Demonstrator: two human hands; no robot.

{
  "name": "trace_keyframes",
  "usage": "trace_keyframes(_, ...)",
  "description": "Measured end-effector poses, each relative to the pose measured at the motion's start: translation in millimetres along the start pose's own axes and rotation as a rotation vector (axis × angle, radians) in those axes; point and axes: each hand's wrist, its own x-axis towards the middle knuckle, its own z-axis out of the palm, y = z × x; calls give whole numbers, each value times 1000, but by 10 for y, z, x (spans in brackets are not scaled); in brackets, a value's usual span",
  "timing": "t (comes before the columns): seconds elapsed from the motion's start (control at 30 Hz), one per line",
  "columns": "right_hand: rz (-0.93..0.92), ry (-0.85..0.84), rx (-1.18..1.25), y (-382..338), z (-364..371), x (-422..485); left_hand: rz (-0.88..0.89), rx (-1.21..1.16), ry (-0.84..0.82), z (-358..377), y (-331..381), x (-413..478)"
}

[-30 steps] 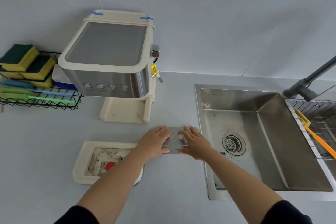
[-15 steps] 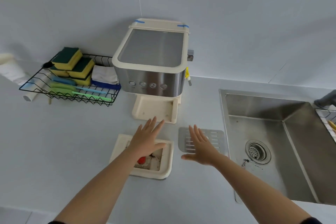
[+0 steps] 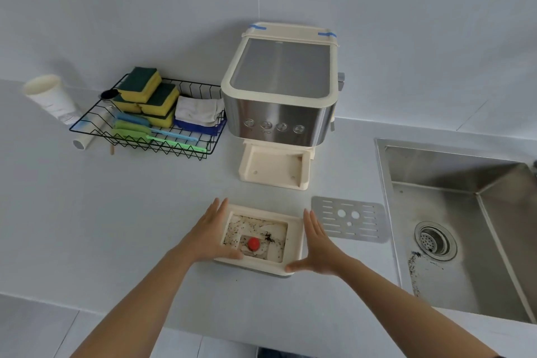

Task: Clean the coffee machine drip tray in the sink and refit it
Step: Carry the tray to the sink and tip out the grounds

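The cream drip tray [image 3: 295,230] sits on the grey counter in front of the coffee machine [image 3: 279,96], its inside speckled with dark coffee grounds around a red float [image 3: 253,243]. My left hand [image 3: 207,234] lies flat against the tray's left side, thumb on the front rim. My right hand [image 3: 318,247] presses the right side, thumb at the front corner. The slotted metal grate [image 3: 348,222] lies flat on the counter just right of the tray. The machine's base slot [image 3: 274,167] has no tray in it.
A steel sink [image 3: 465,212] with a drain and some grounds is at the right. A black wire basket [image 3: 145,128] holding sponges, brushes and cloths stands left of the machine. A white tube [image 3: 50,96] lies at the far left. The counter's front edge is near my forearms.
My hands let go of the metal grate, left it on the counter beside the sink and moved left onto the two sides of the drip tray. The view shifted left.
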Motion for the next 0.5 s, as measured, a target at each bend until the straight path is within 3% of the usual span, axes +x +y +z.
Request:
trace_keyframes(0.23, 25, -25, 28, -64, 85, -23, 51, -45, -44, 4, -65, -24)
trace_keyframes(0.5, 41, 59, 48, -158, 109, -50, 134, 5, -7, -14, -124, 87)
